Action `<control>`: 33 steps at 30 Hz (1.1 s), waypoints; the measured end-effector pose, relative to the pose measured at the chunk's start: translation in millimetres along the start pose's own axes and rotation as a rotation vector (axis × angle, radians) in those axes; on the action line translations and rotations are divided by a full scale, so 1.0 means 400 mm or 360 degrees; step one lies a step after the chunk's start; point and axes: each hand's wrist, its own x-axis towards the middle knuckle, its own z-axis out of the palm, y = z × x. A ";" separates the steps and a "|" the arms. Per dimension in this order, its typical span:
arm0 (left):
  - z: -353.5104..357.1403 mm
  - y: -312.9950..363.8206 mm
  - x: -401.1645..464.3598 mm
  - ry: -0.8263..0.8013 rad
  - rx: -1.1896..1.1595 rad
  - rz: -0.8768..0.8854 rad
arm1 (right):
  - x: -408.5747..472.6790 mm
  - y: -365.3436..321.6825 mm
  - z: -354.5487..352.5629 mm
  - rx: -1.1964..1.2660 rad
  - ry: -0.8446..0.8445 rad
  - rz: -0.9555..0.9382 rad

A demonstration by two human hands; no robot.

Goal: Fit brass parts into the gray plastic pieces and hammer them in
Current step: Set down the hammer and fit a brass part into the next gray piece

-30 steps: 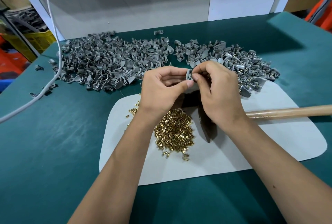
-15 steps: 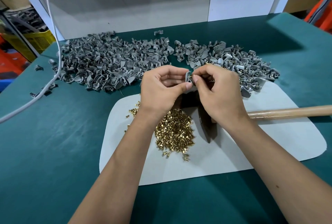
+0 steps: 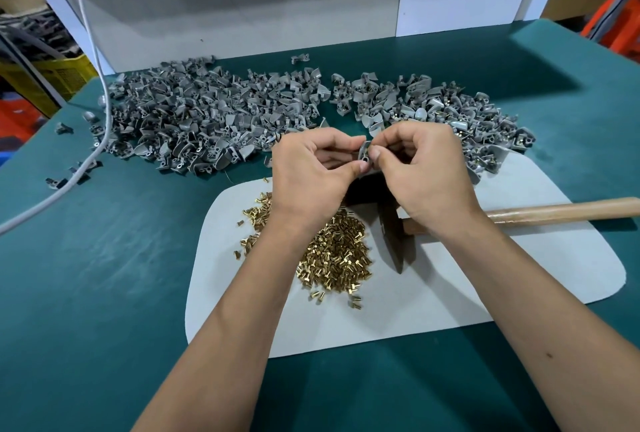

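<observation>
Both hands met above the teal-covered counter (image 3: pixel 104 275), pinching one small gray plastic piece (image 3: pixel 365 154) between them. The left hand (image 3: pixel 311 171) gripped it with curled thumb and fingers (image 3: pixel 356 165), and the right hand (image 3: pixel 426 171) pinched its other side, fingertips touching it. Whether a brass part sat between those fingers could not be told. Directly below the hands, on a pale rounded mat (image 3: pixel 450 293), lay a heap of small brass inserts (image 3: pixel 332 255) and a wooden-handled dark-headed hammer (image 3: pixel 554 211). Beyond the fingers spread a wide pile of gray plastic pieces (image 3: pixel 194 119)
</observation>
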 end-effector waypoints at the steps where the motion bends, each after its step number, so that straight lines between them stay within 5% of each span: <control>1: 0.002 -0.001 0.000 0.0006 0.0016 0.0001 | 0.000 0.000 0.001 -0.0006 0.0000 0.0007; 23: -0.002 -0.002 -0.001 0.0004 -0.0007 0.0045 | 0.006 0.011 -0.013 0.0192 -0.0117 0.0028; 33: -0.012 -0.015 0.005 0.0026 0.0384 0.0138 | 0.007 0.001 -0.032 0.0030 -0.0103 -0.0076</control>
